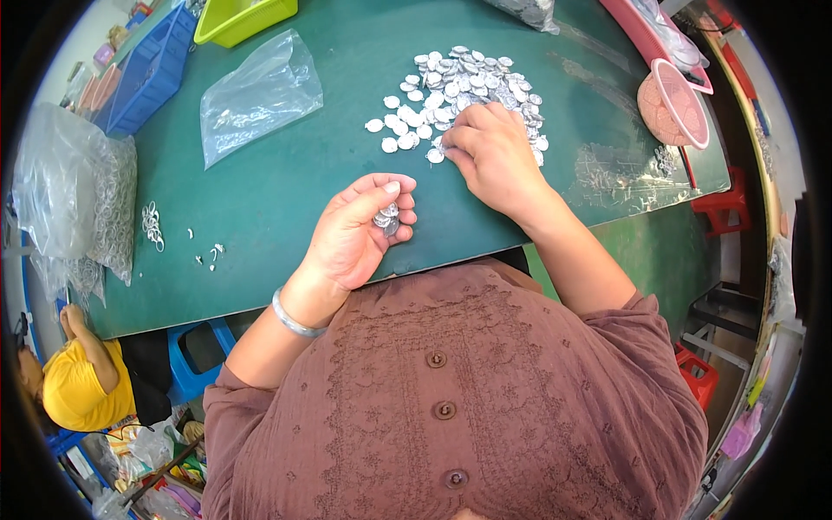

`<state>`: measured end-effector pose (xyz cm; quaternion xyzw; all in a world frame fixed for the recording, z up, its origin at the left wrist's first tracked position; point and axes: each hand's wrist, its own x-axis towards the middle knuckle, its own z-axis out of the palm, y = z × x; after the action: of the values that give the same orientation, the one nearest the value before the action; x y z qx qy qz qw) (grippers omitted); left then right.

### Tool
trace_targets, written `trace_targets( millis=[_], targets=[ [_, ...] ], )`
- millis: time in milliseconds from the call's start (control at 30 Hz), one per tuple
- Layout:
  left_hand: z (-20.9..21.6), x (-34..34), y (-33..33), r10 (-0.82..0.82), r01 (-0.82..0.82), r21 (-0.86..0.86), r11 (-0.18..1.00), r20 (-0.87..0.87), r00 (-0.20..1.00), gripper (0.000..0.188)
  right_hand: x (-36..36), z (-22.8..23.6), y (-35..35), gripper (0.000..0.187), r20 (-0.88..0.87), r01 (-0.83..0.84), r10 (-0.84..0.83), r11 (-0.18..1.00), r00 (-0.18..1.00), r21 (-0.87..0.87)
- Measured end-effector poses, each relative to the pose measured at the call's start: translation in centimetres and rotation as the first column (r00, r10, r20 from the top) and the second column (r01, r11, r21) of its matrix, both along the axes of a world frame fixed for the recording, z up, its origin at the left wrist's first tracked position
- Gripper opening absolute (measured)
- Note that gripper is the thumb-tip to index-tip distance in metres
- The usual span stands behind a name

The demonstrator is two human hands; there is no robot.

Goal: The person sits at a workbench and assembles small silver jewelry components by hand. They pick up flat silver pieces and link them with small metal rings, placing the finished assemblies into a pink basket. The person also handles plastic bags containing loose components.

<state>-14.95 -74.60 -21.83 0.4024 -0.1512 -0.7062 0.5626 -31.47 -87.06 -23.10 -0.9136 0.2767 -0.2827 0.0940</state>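
Several small silvery metal charms, round with a little loop, sit in my left hand (351, 227), its thumb and fingers closed over them near the table's front edge. A spread pile of the same charms (459, 82) covers part of the green table (286, 225) ahead. My right hand (496, 156) reaches to the near edge of that pile, fingers bent down among the charms. Its fingertips touch the pile beside a charm (435, 155); whether they grip one is hidden.
A clear plastic bag (260, 95) lies flat left of the pile. Bags of metal rings (113, 199) stand at the left edge, near loose rings (152, 227). Blue (152, 74) and lime (243, 19) bins are behind; a pink basket (672, 108) is at right. A person in yellow (82, 381) sits at left.
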Motion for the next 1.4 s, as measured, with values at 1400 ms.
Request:
trace_targets(
  millis=[1400],
  targets=[
    [0.7, -0.6, 0.7, 0.071, -0.072, 0.009, 0.997, 0.101, 0.992, 0.015, 0.0, 1.0, 1.9, 0.011, 0.268, -0.051, 0.034, 0.997, 0.963, 0.055]
  ],
)
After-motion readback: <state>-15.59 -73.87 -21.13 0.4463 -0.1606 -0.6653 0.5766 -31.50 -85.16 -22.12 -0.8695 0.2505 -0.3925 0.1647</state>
